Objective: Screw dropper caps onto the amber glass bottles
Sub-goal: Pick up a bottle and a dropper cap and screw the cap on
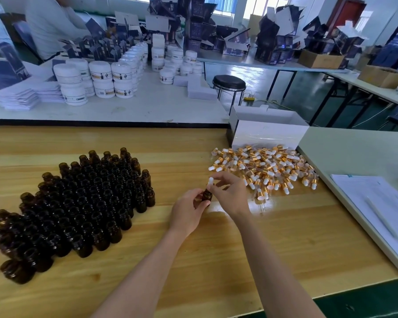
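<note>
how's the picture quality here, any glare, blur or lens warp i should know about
Head view: bright windows wash out up top; a glare patch sits on the wooden table beside the amber bottle; the wide-angle lens bows the table's edges; the dropper cap and bottle look small and slightly soft, the far boxes softer.

floor [308, 88] glossy green | windows [221, 6] bright, rear | stool [229, 82] black, round | tables [124, 109] long, white

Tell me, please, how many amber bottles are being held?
1: the left hand grips the bottle at centre, the right hand pinching a dropper cap onto it. The other bottles stand at left.
</note>
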